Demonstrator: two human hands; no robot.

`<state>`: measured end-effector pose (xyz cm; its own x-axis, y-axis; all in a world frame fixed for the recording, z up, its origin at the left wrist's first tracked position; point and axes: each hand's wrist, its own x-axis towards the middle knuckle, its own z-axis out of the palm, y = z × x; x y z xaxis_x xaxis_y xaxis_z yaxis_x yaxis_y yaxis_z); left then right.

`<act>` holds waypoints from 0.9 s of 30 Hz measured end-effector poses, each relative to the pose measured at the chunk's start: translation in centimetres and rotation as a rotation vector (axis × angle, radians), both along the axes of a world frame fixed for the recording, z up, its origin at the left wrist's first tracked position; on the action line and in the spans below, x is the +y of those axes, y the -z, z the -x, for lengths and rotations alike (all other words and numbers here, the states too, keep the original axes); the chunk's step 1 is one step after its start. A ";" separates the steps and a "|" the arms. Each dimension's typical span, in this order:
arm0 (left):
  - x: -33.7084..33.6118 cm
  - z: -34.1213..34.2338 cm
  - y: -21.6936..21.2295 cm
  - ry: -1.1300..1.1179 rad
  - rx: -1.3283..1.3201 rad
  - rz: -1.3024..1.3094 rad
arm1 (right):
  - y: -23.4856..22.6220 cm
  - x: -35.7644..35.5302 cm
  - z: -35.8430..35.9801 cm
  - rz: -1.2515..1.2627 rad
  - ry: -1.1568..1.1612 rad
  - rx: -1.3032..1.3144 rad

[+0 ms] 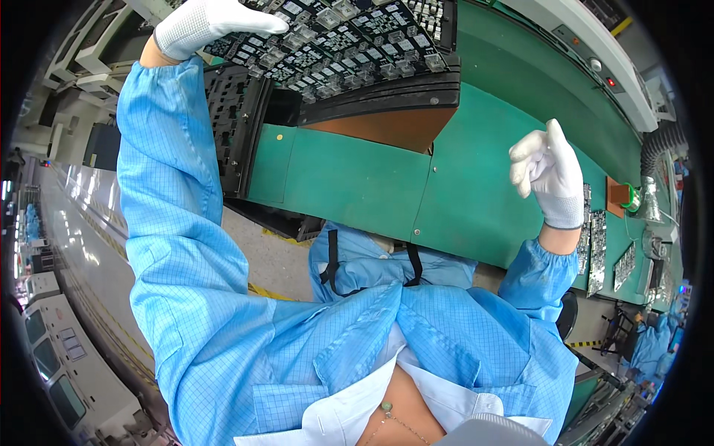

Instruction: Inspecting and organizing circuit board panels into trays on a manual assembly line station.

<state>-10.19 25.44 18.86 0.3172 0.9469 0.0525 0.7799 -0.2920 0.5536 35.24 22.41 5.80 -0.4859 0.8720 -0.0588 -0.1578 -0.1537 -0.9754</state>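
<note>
My left hand [208, 27], in a white knitted glove, is at the far left of a large dark circuit board panel [327, 56] crowded with small metal and white parts. Its thumb lies across the board's face, while the other fingers are out of sight behind or beyond the top edge. Slanting, the panel rests above a black ridged fixture [387, 104] with a brown side. My right hand [547, 167], gloved the same way, hovers over the green bench to the right. Its fingers are loosely bent and apart, the index finger raised, with nothing in them.
A green bench top [357, 175] runs across in front of me. On the left stands a black slotted rack [234, 123]. More circuit boards [597, 253] lie at the right, near a green spool [632, 198] and a grey flexible duct [660, 152]. Machines [71, 364] line the left aisle.
</note>
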 end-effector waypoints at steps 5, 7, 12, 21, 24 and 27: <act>0.1 -0.8 -0.3 0.034 -0.009 0.001 | 0.2 0.1 -0.1 0.005 0.003 0.005; 0.4 -0.5 0.1 0.024 -0.057 0.019 | 0.3 0.1 0.1 0.001 -0.006 0.007; -0.2 -0.1 0.6 -0.036 -0.082 0.057 | 0.4 0.3 0.4 -0.016 -0.033 0.003; -10.6 -4.1 6.2 -0.205 -0.093 -0.304 | 0.5 -0.2 1.3 -0.022 0.017 -0.038; -13.0 -5.4 9.1 -0.136 -0.125 -0.499 | 0.3 -0.2 1.4 -0.035 -0.013 -0.046; -13.4 -4.8 8.1 -0.168 -0.082 -0.501 | 0.0 0.0 1.6 -0.082 -0.021 -0.063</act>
<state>-5.34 12.07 10.77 0.1393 0.8365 0.5299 0.7986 -0.4113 0.4394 33.60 22.42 5.83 -0.5021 0.8646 -0.0190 -0.0931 -0.0759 -0.9928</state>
